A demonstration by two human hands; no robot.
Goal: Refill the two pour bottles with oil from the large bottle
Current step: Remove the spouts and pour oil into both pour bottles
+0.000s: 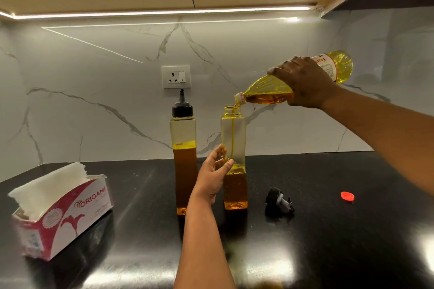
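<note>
Glossy black stone makes up our counter [328, 230], and behind it rises a white marble-veined wall with a socket [176, 76]. Our right hand [305, 82] wraps its fingers around the large bottle [267, 92] — clear ribbed plastic, tipped mouth-down, its yellow oil pooled toward the neck. A thin stream [232, 138] falls from it into the open bottle [234, 185], a tall square clear one standing on the counter, amber oil filling its lower part and foaming at the surface. Our left hand [212, 177] steadies that bottle at mid-height, thumb and fingertips pressed lightly against its left side, fingers only loosely curved. Just left of it stands the capped bottle [184, 171], same shape, black spout cap on, oil above half. The black spout cap [278, 199] lies on its side to the right, and the small red cap [347, 196] farther right. A torn pink-and-white tissue box [65, 213] sits at the left.
</note>
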